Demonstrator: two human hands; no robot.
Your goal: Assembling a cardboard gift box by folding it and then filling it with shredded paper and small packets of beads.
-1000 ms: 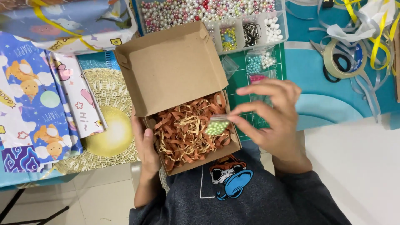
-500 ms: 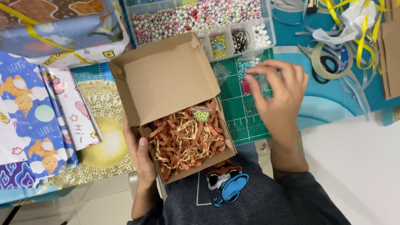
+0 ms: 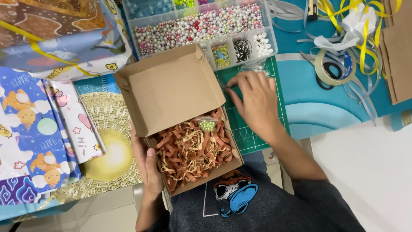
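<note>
The left hand is being held low and close to the body, its palm turned inward, its thumb lying upward and its other fingers hidden from view; the forearm is being drawn back toward the torso. The right hand is being stretched forward and away from the body, back of the hand facing up, with the fingers being curled downward and pointed to the left. The right forearm is being angled outward from the sleeve at the lower right.

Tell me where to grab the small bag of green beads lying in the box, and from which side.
Pinch the clear top edge of the small bag of green beads from straight above. It lies flat on the shredded paper near the hinge of the box; the raised lid blocks the far side, and the walls block a low sideways approach.
</note>
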